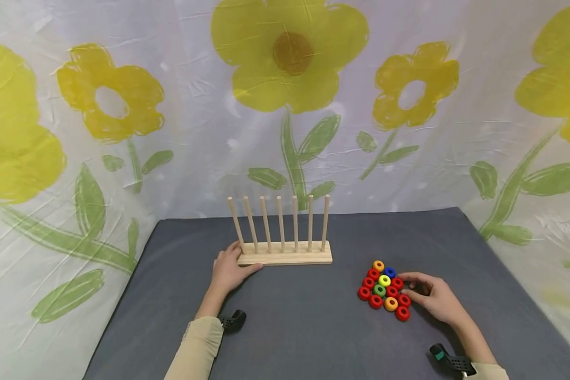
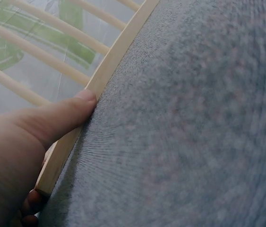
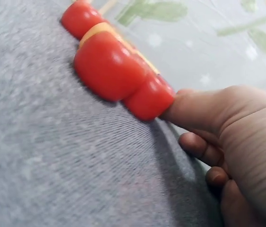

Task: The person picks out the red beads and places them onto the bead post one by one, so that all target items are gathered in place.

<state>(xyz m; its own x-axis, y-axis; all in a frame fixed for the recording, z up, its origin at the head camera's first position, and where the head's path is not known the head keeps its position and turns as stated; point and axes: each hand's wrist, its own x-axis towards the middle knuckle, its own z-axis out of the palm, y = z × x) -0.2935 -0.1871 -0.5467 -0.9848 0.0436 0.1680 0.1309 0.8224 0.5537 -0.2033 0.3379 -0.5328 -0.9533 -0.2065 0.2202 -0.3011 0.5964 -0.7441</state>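
Note:
A pale wooden rack point(image 1: 285, 257) with a row of several upright pegs stands near the back of the table. My left hand point(image 1: 229, 268) grips its left end, the thumb along the front edge and the other fingers behind. To the right lies a flat cluster of small rings: mostly red, with orange rings point(image 1: 391, 304), a yellow ring point(image 1: 385, 280), a green ring point(image 1: 379, 290) and a blue ring point(image 1: 389, 272). At the cluster's right side my right hand point(image 1: 434, 296) has thumb and index finger about a red ring point(image 1: 396, 284). In the right wrist view, the thumb meets a red ring point(image 3: 149, 100).
A dark grey cloth covers the table point(image 1: 304, 327). Behind it hangs a pale curtain point(image 1: 190, 132) printed with yellow flowers. A black wrist strap point(image 1: 234, 321) sits on the left wrist, and another strap point(image 1: 451, 361) on the right.

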